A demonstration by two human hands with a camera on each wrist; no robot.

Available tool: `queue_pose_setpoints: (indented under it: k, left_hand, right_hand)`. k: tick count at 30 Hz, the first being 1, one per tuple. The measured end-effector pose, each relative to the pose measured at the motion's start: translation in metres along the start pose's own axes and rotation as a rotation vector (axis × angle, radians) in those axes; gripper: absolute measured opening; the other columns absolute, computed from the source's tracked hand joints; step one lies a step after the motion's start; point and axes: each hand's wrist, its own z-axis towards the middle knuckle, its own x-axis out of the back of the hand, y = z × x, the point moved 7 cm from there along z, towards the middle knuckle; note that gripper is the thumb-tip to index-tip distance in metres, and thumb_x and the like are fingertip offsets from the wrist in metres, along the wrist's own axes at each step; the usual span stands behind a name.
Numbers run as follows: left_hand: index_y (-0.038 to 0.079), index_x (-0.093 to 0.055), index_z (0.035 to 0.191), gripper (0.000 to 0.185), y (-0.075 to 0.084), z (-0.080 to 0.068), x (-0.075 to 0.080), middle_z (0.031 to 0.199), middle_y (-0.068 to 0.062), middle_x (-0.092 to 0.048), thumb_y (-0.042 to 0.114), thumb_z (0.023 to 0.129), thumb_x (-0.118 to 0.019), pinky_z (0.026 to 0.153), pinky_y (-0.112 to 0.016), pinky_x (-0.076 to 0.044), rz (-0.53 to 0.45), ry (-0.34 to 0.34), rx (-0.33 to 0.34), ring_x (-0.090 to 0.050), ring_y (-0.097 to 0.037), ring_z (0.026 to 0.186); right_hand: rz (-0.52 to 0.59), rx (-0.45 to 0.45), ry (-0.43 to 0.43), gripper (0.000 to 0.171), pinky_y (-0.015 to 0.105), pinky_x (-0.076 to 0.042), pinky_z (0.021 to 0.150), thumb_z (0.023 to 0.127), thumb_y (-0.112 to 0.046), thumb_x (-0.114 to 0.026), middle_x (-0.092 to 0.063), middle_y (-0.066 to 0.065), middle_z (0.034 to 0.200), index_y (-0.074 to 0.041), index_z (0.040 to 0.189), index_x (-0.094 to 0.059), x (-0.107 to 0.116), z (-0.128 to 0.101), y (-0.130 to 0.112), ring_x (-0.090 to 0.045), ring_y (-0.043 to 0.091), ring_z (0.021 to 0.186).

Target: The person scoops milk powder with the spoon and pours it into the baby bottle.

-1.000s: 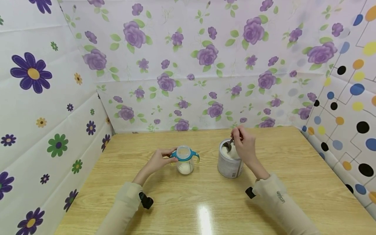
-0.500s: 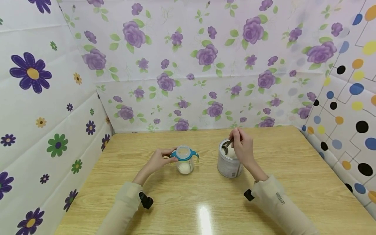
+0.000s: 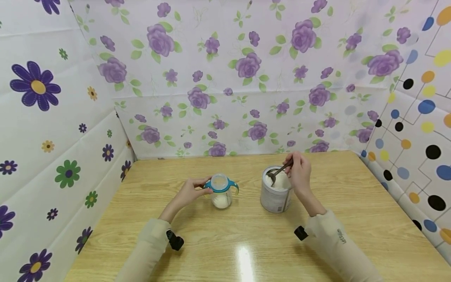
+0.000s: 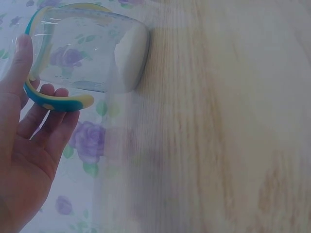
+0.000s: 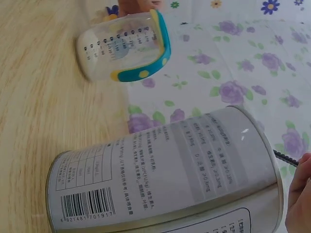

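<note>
While my left hand (image 3: 190, 192) holds the bottle (image 3: 221, 200) left of the tin (image 3: 274, 200), my right hand (image 3: 300, 174) pinches the spoon (image 3: 281, 169), slanting down-left into the tin.

The head view looks forward and down from high over the wooden table (image 3: 208, 250), while both wrist views lie sideways, low and close, facing the rose-patterned backdrop (image 3: 229, 74) and sharing the two-handled baby bottle (image 5: 121, 51), with the powder tin (image 5: 155, 170) nearest the right-wrist camera.
</note>
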Motion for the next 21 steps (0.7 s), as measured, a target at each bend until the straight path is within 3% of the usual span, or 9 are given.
queue_pose_setpoints:
  k: [8, 15, 21]
  left_hand:
    - [0.018, -0.054, 0.139, 0.056, 0.001, 0.0, 0.001, 0.141, -0.008, -0.055, 0.026, 0.087, -0.072, 0.075, -0.03, -0.052, 0.004, 0.001, -0.001, -0.059, -0.019, 0.096]
    - [0.021, -0.055, 0.138, 0.057, 0.002, -0.002, 0.001, 0.14, -0.006, -0.056, 0.033, 0.085, -0.073, 0.076, -0.03, -0.052, 0.006, 0.007, 0.0, -0.06, -0.019, 0.098]
    - [0.018, -0.055, 0.138, 0.056, 0.006, -0.002, 0.001, 0.14, -0.008, -0.056, 0.03, 0.086, -0.072, 0.075, -0.028, -0.052, 0.008, 0.001, -0.02, -0.06, -0.02, 0.095]
  right_hand:
    - [0.091, -0.178, 0.057, 0.035, 0.014, -0.038, 0.037, 0.104, -0.016, -0.035, -0.061, -0.005, 0.061, -0.003, 0.079, -0.055, 0.017, 0.013, 0.026, -0.047, 0.002, 0.041]
    - [0.152, -0.266, 0.055, 0.035, 0.015, -0.038, 0.038, 0.105, -0.016, -0.033, -0.059, -0.004, 0.063, -0.005, 0.079, -0.054, 0.025, 0.017, 0.034, -0.047, 0.003, 0.043]
    - [0.242, -0.324, 0.069, 0.034, 0.015, -0.036, 0.038, 0.105, -0.016, -0.033, -0.059, -0.002, 0.062, -0.004, 0.08, -0.052, 0.031, 0.02, 0.038, -0.046, 0.004, 0.042]
